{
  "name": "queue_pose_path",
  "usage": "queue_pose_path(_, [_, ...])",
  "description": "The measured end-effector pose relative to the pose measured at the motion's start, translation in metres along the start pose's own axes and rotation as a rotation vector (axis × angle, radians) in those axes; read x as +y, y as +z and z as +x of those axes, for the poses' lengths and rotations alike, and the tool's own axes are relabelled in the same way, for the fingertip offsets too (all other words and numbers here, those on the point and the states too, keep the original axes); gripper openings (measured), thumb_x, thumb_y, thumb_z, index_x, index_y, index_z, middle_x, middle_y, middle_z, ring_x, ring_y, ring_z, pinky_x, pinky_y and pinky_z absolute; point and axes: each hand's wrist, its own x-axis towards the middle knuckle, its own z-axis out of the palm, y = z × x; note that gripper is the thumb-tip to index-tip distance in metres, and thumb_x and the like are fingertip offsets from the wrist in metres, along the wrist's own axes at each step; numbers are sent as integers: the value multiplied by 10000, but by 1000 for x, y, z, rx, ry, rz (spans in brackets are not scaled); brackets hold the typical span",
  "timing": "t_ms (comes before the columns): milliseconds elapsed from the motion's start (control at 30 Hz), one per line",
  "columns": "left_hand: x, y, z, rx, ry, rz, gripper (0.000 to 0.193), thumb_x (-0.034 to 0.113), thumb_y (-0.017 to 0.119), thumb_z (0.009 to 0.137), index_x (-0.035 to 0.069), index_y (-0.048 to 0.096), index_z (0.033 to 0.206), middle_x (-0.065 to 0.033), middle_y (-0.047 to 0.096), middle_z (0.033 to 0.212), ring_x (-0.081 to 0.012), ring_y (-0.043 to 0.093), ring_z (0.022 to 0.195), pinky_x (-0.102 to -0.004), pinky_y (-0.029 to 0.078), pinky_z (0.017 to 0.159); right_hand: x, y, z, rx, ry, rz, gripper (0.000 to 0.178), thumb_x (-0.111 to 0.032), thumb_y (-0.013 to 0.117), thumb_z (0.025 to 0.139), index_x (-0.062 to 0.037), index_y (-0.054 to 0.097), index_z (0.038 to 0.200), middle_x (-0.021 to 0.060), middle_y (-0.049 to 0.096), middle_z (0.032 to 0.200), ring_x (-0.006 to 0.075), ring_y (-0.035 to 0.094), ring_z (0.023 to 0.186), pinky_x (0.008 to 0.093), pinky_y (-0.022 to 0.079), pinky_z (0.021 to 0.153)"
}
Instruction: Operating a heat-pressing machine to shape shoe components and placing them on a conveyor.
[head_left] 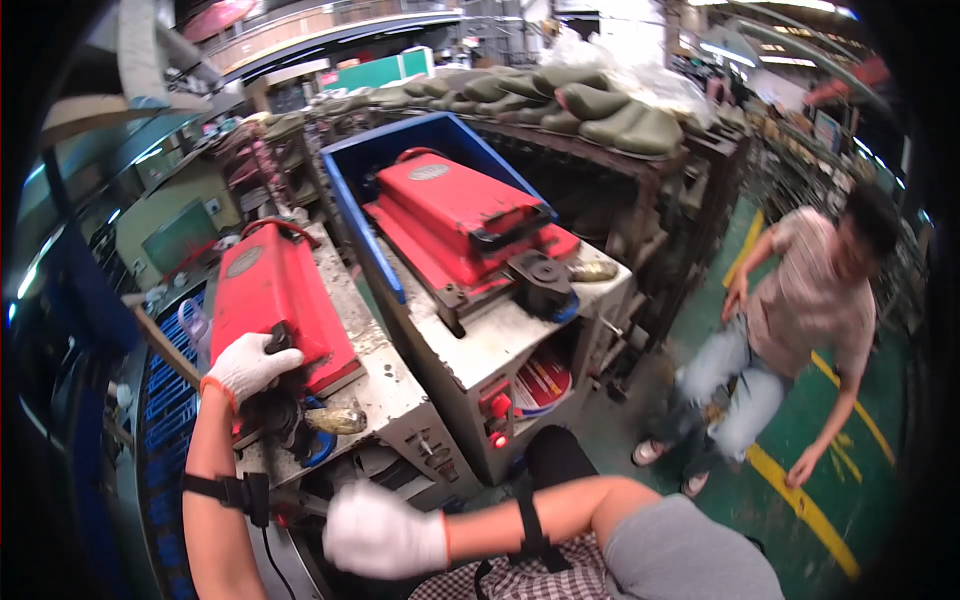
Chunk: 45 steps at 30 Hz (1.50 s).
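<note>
In a white knit glove, my left hand point(252, 368) is closed around the black handle point(280, 342) at the front end of a red machine cover point(275, 290). Below that hand is a dark clamp-like fitting point(285, 425), and beside it a worn yellowish grip point(337, 420) sticks out. My right hand point(385, 532), gloved too, is in front of the machine and apart from it. It looks bunched, but motion smears its fingers, and anything in it cannot be made out.
To the right stands a second machine with a red cover point(455, 205) and blue tray point(335, 165). Olive-green moulded pieces point(610, 120) are heaped on a rack behind. A co-worker point(800, 300) is on the green floor at right. Blue slatted racking point(170, 390) lies left.
</note>
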Motion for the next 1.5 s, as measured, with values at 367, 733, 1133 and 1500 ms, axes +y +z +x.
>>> queue_pose_path(367, [-12,-2,2,-101,-1,-49,530,544,850,772,36,753,889,-39,661,708,-157,605,626,-321,470,579,-174,207,-127,-1021,-419,1454,612,-314,515,1111,-12,346,1616,141,259,1726,283,271,1573,395,217,1296])
queue_pose_path(733, [-16,0,6,-99,-32,-56,589,634,844,682,59,730,727,-68,693,728,-211,631,656,-362,497,628,-184,235,-129,-911,-201,1566,552,-271,475,1122,-29,366,1606,117,309,1701,255,324,1539,375,276,1264])
queue_pose_path(1133, [-17,2,11,-85,-16,-14,608,659,871,649,75,717,725,-64,706,771,-225,652,718,-375,514,692,-202,245,-158,-931,-245,1537,496,-224,430,1134,-48,387,1595,89,363,1674,225,381,1501,353,340,1229])
queue_pose_path(1500, [-19,4,12,-74,-4,0,600,661,860,658,82,713,715,-60,698,759,-228,642,708,-376,510,707,-178,220,-142,-660,39,1448,405,-120,439,1114,-31,485,1506,103,485,1578,232,491,1396,354,440,1142])
